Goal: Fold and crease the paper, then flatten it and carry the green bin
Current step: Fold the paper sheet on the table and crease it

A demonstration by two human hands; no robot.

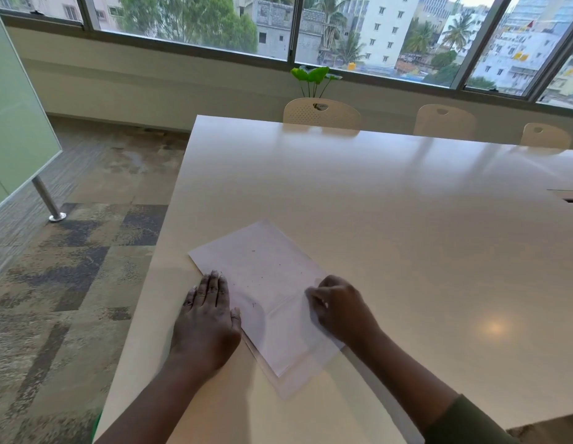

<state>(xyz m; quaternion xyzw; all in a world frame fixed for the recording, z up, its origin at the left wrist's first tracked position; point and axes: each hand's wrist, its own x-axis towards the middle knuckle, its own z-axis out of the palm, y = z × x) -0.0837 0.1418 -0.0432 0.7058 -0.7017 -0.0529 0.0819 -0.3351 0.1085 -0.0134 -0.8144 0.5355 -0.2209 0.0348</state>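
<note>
One folded sheet of paper (265, 283) lies on one long desk (391, 200), with two hands, the left hand (205, 322) and right hand (339, 309), upon it. Three perforated chairs (322, 113) line the far edge; one potted plant (314, 75) stands behind them.

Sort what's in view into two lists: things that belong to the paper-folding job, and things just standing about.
Job: paper; left hand pressing it flat; right hand with fingers curled at its right edge; table under it.

Standing about: three chairs; plant; glass partition. No green bin clearly visible.
</note>
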